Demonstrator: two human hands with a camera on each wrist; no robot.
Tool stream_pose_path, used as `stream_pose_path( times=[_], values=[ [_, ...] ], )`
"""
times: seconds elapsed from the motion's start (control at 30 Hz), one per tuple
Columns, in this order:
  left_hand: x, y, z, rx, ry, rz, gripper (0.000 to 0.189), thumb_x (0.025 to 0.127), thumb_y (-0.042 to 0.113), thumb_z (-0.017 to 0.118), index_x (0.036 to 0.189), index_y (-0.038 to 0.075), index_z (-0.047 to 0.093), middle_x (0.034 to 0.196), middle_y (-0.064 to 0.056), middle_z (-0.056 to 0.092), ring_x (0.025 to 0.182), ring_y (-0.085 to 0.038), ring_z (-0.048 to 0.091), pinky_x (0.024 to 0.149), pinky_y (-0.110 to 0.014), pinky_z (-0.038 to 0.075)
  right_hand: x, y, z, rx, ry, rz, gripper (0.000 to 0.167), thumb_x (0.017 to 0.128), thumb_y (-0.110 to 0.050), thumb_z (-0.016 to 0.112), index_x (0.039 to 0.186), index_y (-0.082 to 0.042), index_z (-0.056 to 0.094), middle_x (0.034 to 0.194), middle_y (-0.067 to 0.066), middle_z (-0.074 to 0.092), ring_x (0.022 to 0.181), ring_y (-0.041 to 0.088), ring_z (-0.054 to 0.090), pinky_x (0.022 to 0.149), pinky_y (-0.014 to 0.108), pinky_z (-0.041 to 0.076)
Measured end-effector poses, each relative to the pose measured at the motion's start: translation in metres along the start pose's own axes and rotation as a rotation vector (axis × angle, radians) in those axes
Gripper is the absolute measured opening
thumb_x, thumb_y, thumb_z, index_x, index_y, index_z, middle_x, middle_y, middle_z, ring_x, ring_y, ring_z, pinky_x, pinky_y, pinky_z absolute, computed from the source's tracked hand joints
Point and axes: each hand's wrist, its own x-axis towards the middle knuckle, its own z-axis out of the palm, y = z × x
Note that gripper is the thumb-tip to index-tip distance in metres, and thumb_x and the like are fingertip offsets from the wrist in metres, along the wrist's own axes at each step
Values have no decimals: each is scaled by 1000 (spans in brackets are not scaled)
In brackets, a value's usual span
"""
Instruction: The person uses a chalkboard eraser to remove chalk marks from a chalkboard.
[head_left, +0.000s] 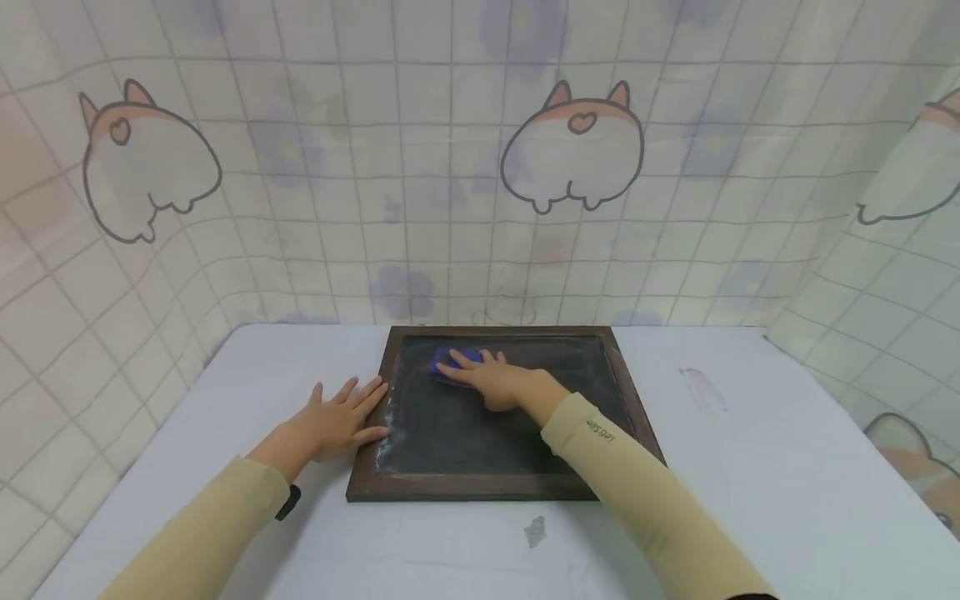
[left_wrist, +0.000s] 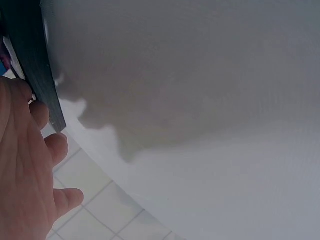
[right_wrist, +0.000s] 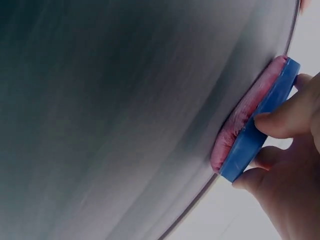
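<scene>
A blackboard [head_left: 480, 437] in a dark brown wooden frame lies on the white table. My right hand [head_left: 498, 383] grips a blue eraser [right_wrist: 260, 125] by its edges, thumb and fingers around it. Its pink felt pad [right_wrist: 245, 112] is against the board's dark surface, toward the far left part in the head view. My left hand [head_left: 333, 425] is spread out beside the board, its fingertips resting on the left side of the frame [head_left: 367, 467]. In the left wrist view the left hand's fingers [left_wrist: 56, 147] stand apart at the frame's edge.
Whitish chalk smears [head_left: 384, 442] run along the board's left inner edge. The white table [head_left: 750, 467] carries a faint pink mark [head_left: 703, 388] to the right and a grey-green patch [head_left: 536, 532] in front. A patterned curtain [head_left: 457, 250] hangs behind and at both sides.
</scene>
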Motion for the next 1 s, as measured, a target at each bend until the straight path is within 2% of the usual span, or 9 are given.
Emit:
stream_pose_path(
  times=[0.13, 0.27, 0.37, 0.57, 0.7, 0.8, 0.87, 1.0],
  values=[
    [0, -1, 3, 5, 2, -1, 79, 106, 57, 42, 162, 4, 24, 169, -16, 17, 151, -46, 20, 111, -79, 9, 0, -22, 4, -44, -37, -79, 98, 93, 20, 57, 166, -31, 17, 172, -1, 2, 154, 43, 10, 121, 58, 15],
    [0, 0, 4, 12, 2, 1, 80, 106, 57, 42, 162, 4, 24, 169, -16, 17, 151, -46, 21, 110, -79, 10, -8, -17, 5, -56, -29, -67, 100, 91, 22, 58, 166, -32, 18, 172, -2, 3, 154, 43, 12, 119, 59, 20],
    [1, 0, 4, 6, 5, 5, 80, 106, 57, 43, 163, 4, 23, 169, -16, 17, 151, -46, 20, 111, -79, 9, -17, 7, 3, -24, 2, -12, 98, 92, 23, 55, 166, -29, 18, 172, 1, 3, 153, 48, 11, 118, 63, 20],
    [4, 1, 3, -1, 16, 2, 81, 105, 58, 44, 163, 4, 24, 169, -16, 18, 151, -46, 21, 111, -79, 8, -43, 76, 0, 67, 70, 155, 94, 90, 25, 47, 167, -19, 14, 172, 11, 2, 149, 57, 8, 117, 69, 15],
    [4, 1, 2, -2, 14, 1, 81, 105, 58, 44, 163, 4, 24, 169, -16, 18, 151, -46, 21, 111, -79, 8, -57, 101, 0, 71, 98, 230, 92, 91, 24, 46, 166, -16, 14, 171, 15, 3, 148, 59, 10, 113, 73, 20],
    [3, 0, 2, 2, 13, 0, 81, 105, 58, 44, 163, 4, 24, 169, -16, 18, 151, -46, 21, 111, -79, 8, -59, 99, 0, 73, 100, 247, 90, 92, 23, 47, 166, -16, 14, 171, 16, 4, 146, 61, 12, 111, 74, 20],
    [3, 0, 2, 5, 9, -5, 81, 105, 58, 43, 163, 4, 24, 169, -16, 18, 151, -46, 20, 111, -79, 8, -58, 88, 1, 75, 94, 221, 90, 92, 23, 48, 166, -16, 15, 171, 16, 5, 145, 63, 11, 111, 75, 20],
    [1, -1, 1, 1, 5, -11, 81, 105, 58, 44, 162, 4, 24, 169, -17, 17, 151, -46, 20, 111, -79, 8, -58, 52, 6, 32, 68, 101, 93, 89, 25, 52, 166, -17, 19, 171, 14, 6, 145, 62, 15, 112, 72, 21]
  ],
)
